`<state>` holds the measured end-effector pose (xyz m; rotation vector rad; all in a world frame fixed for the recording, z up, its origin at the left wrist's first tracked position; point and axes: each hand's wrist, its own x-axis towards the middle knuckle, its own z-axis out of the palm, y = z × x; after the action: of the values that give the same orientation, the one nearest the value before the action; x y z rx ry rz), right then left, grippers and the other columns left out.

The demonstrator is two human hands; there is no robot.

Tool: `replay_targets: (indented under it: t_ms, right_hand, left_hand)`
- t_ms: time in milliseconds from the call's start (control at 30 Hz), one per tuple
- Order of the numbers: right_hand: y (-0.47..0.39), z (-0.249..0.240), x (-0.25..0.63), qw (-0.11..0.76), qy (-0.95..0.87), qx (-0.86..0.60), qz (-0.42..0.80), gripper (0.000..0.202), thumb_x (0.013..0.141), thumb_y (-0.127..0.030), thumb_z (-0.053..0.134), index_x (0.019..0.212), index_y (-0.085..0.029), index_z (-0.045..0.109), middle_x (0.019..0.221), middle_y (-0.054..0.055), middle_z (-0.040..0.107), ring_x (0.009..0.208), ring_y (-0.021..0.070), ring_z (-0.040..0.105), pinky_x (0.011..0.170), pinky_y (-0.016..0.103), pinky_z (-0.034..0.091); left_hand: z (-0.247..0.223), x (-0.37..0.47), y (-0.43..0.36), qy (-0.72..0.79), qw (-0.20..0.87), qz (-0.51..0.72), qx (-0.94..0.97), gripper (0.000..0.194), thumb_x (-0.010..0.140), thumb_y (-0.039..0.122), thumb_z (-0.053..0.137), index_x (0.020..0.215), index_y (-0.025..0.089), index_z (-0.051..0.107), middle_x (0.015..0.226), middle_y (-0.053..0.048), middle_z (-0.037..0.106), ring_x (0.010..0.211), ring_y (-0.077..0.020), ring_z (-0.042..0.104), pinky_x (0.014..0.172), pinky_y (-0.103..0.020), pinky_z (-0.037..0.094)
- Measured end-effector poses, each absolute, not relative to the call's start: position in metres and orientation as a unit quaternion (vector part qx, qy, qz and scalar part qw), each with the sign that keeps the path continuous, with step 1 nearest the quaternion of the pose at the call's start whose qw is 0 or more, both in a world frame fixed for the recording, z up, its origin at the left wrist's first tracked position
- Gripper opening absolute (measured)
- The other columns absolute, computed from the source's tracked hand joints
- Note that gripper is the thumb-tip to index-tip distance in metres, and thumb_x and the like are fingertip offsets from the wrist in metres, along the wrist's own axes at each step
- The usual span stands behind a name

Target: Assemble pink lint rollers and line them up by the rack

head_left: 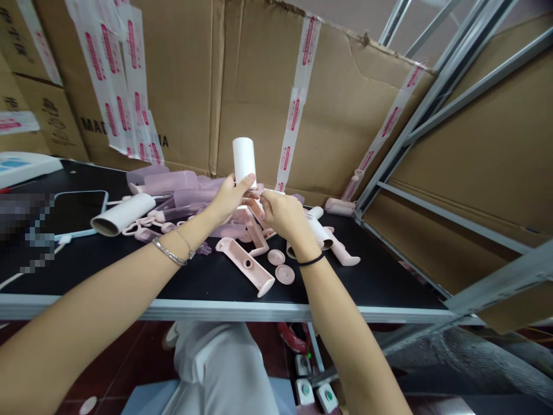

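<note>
My left hand (231,199) is closed around the lower end of a white tube (244,158), which stands upright above the table. Close beside it, my right hand (279,212) has its fingers curled in. A white edge shows at its fingertips, but what it grips is hidden. Under both hands lie pale pink plastic parts, among them a long trough-shaped piece (246,265) with a round hole. Two small pink discs (284,274) rest to the right of that piece.
Purple and pink translucent parts (185,187) are heaped at the left back. A white cardboard tube (123,214) lies near a phone (73,212) with a cable. More white tubes (317,227) lie at right. Cardboard (254,75) walls the back; a metal frame (432,115) stands right.
</note>
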<state>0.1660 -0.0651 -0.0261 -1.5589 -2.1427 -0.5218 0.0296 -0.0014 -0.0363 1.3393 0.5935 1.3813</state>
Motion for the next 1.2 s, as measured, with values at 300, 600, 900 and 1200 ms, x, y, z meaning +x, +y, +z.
replay_targets:
  t_ms: [300,600,900,1200]
  right_hand:
    - [-0.064,-0.028,0.165,0.262,-0.764,-0.562,-0.179,0.035,0.099,-0.028,0.028,0.111,-0.021,0.060,0.095,0.006,0.073,0.083,0.0208,0.066,0.058,0.029,0.028]
    - [-0.061,-0.028,0.168,0.276,-0.763,-0.562,-0.161,0.033,0.098,-0.027,0.030,0.103,-0.020,0.062,0.093,0.006,0.073,0.080,0.0198,0.065,0.060,0.028,0.030]
    - [-0.066,-0.028,0.155,0.161,-0.788,-0.565,-0.185,0.034,0.099,-0.027,0.030,0.107,-0.020,0.063,0.101,0.009,0.072,0.089,0.0220,0.066,0.068,0.028,0.038]
    - [-0.062,-0.032,0.164,0.194,-0.682,-0.698,-0.097,0.060,0.093,-0.063,0.034,0.093,-0.015,0.069,0.096,0.016,0.072,0.089,0.0268,0.068,0.073,0.032,0.046]
  left_hand:
    - [-0.039,0.034,-0.001,0.190,0.541,0.571,0.587,0.047,0.071,0.053,0.076,0.087,0.014,0.053,0.073,-0.002,0.061,0.061,-0.0111,0.059,0.053,-0.023,0.048]
    - [-0.040,0.034,-0.001,0.188,0.527,0.570,0.602,0.044,0.075,0.051,0.072,0.089,0.014,0.053,0.076,-0.003,0.061,0.065,-0.0122,0.061,0.053,-0.022,0.049]
    - [-0.035,0.031,0.003,0.248,0.465,0.603,0.599,0.047,0.080,0.060,0.061,0.089,0.015,0.050,0.081,-0.007,0.064,0.069,-0.0151,0.064,0.063,-0.028,0.052]
    - [-0.029,-0.007,0.018,0.631,0.061,0.398,0.663,0.061,0.079,0.038,0.064,0.128,0.008,0.044,0.132,-0.028,0.054,0.126,-0.0427,0.050,0.100,-0.059,0.041]
